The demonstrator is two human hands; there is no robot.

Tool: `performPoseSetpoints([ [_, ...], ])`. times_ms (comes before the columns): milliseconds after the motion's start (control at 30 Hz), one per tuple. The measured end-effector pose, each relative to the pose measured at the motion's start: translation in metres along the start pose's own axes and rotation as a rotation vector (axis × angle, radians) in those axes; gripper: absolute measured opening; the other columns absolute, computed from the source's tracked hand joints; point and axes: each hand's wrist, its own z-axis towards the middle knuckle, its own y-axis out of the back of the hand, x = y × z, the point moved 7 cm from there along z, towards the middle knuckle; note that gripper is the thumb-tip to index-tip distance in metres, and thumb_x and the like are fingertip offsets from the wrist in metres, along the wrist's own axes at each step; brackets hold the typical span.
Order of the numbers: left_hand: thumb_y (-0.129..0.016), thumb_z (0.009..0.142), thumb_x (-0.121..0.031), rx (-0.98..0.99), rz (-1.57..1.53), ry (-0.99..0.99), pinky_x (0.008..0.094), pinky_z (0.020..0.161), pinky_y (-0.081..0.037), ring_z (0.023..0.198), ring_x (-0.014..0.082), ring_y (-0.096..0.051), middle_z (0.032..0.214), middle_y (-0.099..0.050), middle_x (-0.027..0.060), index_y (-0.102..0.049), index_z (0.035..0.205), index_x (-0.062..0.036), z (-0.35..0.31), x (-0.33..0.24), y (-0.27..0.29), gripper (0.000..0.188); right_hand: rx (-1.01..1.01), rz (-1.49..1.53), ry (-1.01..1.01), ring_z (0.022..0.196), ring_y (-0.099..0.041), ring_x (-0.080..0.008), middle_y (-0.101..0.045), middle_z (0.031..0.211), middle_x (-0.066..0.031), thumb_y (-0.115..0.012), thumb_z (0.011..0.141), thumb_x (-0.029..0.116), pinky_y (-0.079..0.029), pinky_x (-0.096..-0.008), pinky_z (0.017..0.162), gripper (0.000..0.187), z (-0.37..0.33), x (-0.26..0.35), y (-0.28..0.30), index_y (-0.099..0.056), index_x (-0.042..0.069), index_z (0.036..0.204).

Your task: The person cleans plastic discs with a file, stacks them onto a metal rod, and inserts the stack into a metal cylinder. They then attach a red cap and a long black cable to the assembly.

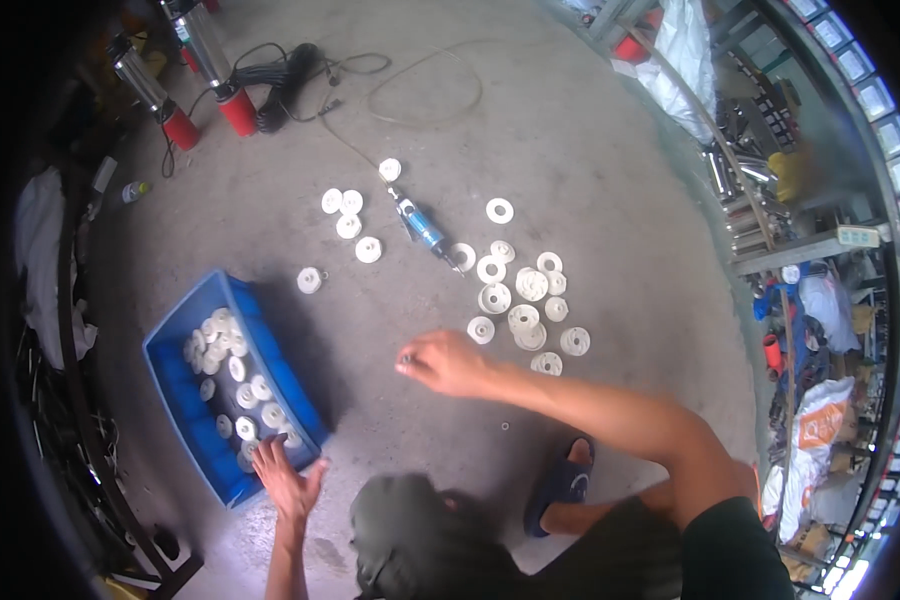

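Note:
My left hand (288, 480) reaches over the near end of a blue plastic crate (192, 428). Its fingers are stretched out and its thumb stands apart; the fingertips are close to a white round plastic part (246, 428) inside. My right hand (444, 362) hangs over the concrete floor, right of the crate, with thumb and fingers pinched together. A small dark bit shows at its fingertips, too small to name. Ahead of it lies a blue air tool (420, 226) with a hose. White plastic discs (494, 298), some stacked, lie on the floor beyond my right forearm.
More white round parts (350, 226) lie left of the air tool. Metal pumps with red ends (238, 110) and a coiled black cable (288, 82) are at the far left. Cluttered metal shelving (790, 252) lines the right. A small ring (505, 426) lies near my sandal (566, 484).

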Motion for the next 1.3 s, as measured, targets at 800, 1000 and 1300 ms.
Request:
performPoseSetpoints([
  [800, -0.06, 0.101, -0.022, 0.282, -0.543, 0.254, 0.0588, 0.074, -0.053, 0.087, 0.0494, -0.067, 0.089, -0.07, 0.0244, -0.063, 0.101, -0.0055, -0.067, -0.143, -0.111, 0.017, 0.098, 0.734, -0.32, 0.061, -0.056, -0.0061, -0.065, 0.084, 0.0004, -0.051, 0.111, 0.032, -0.045, -0.0238, 0.052, 0.035, -0.056, -0.066, -0.002, -0.065, 0.002, 0.122],
  [1000, -0.066, 0.1, -0.017, 0.181, -0.611, 0.212, 0.0521, 0.075, -0.052, 0.089, 0.0442, -0.065, 0.09, -0.067, 0.0204, -0.061, 0.102, -0.0035, -0.063, -0.147, -0.089, 0.015, 0.547, 0.913, -0.503, 0.069, -0.054, -0.0041, -0.064, 0.086, 0.0037, -0.057, 0.109, 0.034, -0.043, -0.0228, 0.056, 0.033, -0.063, -0.01, -0.067, -0.068, 0.006, 0.121],
  [1300, -0.068, 0.095, -0.007, -0.075, -0.905, 0.345, 0.0503, 0.078, -0.054, 0.093, 0.0487, -0.064, 0.098, -0.069, 0.0233, -0.068, 0.114, -0.0024, -0.106, -0.105, -0.046, 0.019, 0.858, 0.297, 0.209, 0.097, -0.065, -0.0115, -0.072, 0.112, -0.0053, -0.069, 0.103, 0.021, -0.055, -0.0295, 0.078, 0.033, 0.008, 0.109, -0.103, -0.066, 0.001, 0.13],
])
